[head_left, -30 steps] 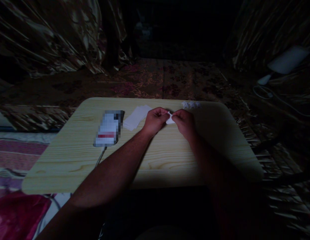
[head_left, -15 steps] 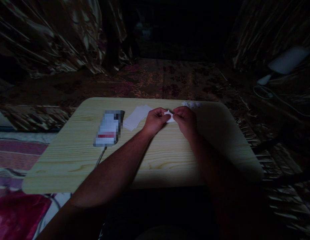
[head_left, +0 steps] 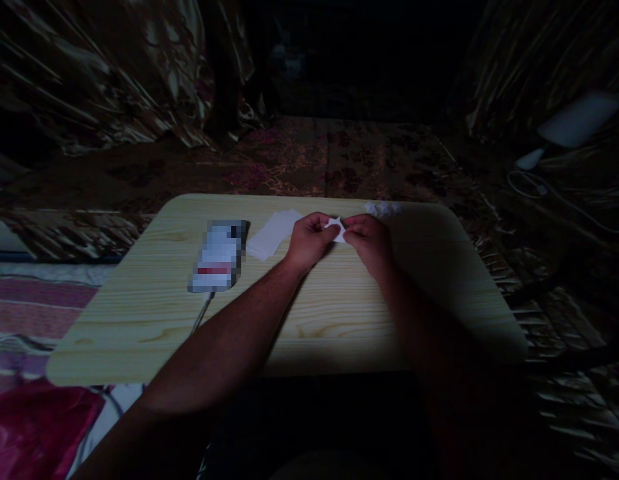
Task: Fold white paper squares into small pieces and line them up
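A small folded piece of white paper (head_left: 335, 230) with a pointed top is pinched between both hands over the far half of the table. My left hand (head_left: 310, 241) is closed on its left side, the thumb lying across the paper. On the right side, the thumb and fingertips of my right hand (head_left: 370, 241) grip its edge. Just left of my left hand lies a loose stack of white paper sheets (head_left: 272, 235). Beyond my right hand, several small folded white paper pieces (head_left: 384, 209) sit in a row near the far edge.
A phone-like device (head_left: 219, 257), its screen pixelated, lies on the left of the wood-grain table (head_left: 339, 320), with a cable (head_left: 202, 313) running toward me. A white lamp (head_left: 579, 120) stands at right beyond the table. Patterned curtains (head_left: 189, 73) hang behind.
The paper has tilted slightly, and its point has shifted a little to the right. The right fingers have moved slightly along its edge. Both hands keep hold of it.
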